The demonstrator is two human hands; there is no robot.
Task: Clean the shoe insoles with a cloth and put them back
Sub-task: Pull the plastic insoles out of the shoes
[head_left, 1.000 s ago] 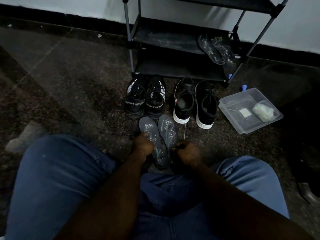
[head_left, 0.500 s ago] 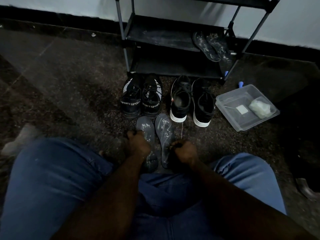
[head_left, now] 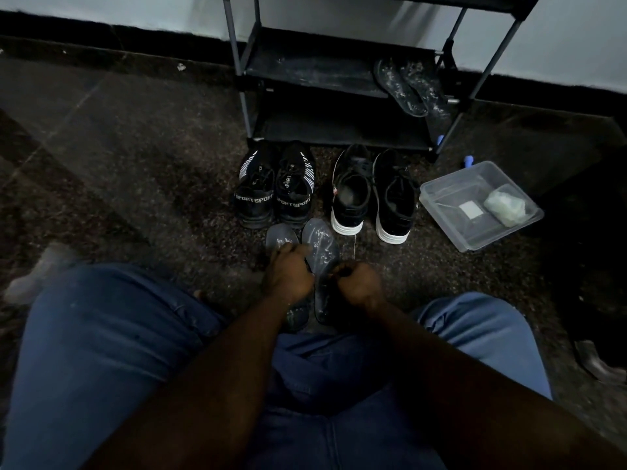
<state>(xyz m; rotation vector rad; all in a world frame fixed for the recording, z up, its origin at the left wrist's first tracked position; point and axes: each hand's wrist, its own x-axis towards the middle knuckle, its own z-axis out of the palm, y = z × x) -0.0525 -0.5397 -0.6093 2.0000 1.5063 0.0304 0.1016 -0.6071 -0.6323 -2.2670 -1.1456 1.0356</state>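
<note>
Insoles lie on floor under both closed hands.

One head-worn camera looks steeply down and forward, close over the knees, toward the shoe rack.

It is dim down here; my forearms and both hands read as dark shapes with little detail. The pale wall at the top is the brightest area, with soft shadows of the shoe rack across it. The wide lens bends the edges, and the lower left corner smears into blur.
</note>
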